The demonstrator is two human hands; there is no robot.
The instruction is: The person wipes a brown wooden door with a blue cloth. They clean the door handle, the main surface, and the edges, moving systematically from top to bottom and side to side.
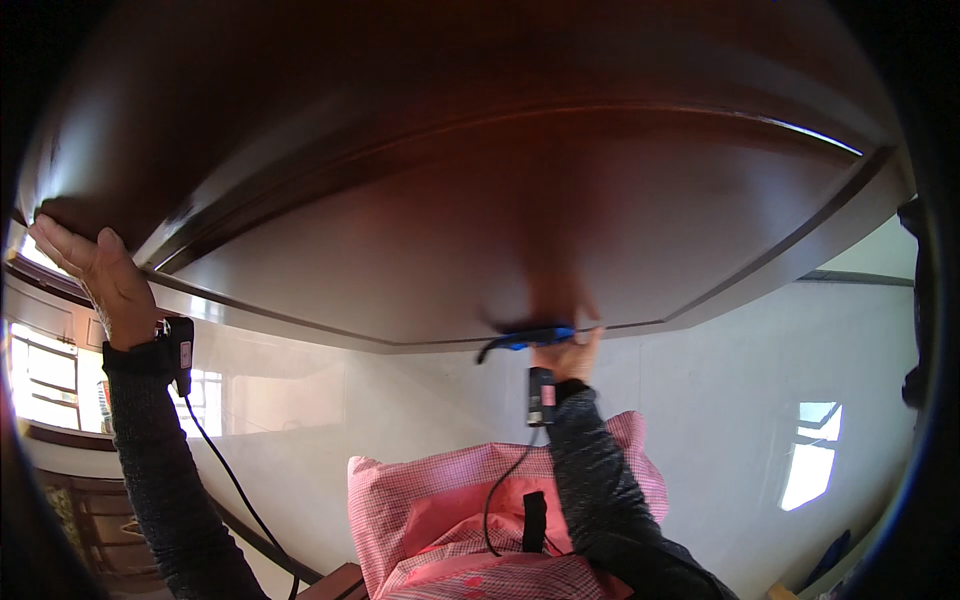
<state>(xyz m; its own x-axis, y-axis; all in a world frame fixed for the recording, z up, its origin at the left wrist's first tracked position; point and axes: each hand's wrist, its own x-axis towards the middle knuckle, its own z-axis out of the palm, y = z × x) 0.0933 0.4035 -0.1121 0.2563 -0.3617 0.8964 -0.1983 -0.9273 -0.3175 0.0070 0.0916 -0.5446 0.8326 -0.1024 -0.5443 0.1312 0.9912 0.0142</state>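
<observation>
A glossy dark brown wooden panel (420, 247), likely a door, fills the upper view and mirrors my right arm. My left hand (112, 274) lies against the panel's left edge, fingers stretched and thumb apart, holding nothing. Near the panel's lower middle edge, my right hand (577, 356) grips a blue-and-black object (536, 337), which motion blur leaves too unclear to name. That object is at or very near the panel's surface; contact cannot be made out. A small black device with a cable is strapped to each wrist.
Below lies a shiny pale tiled floor (697, 420) with window reflections. My pink checked apron (450, 495) hangs at the bottom centre. Dark wooden furniture (101, 517) stands at lower left, beneath a barred window (45, 375). A dark blue item (825, 559) lies at lower right.
</observation>
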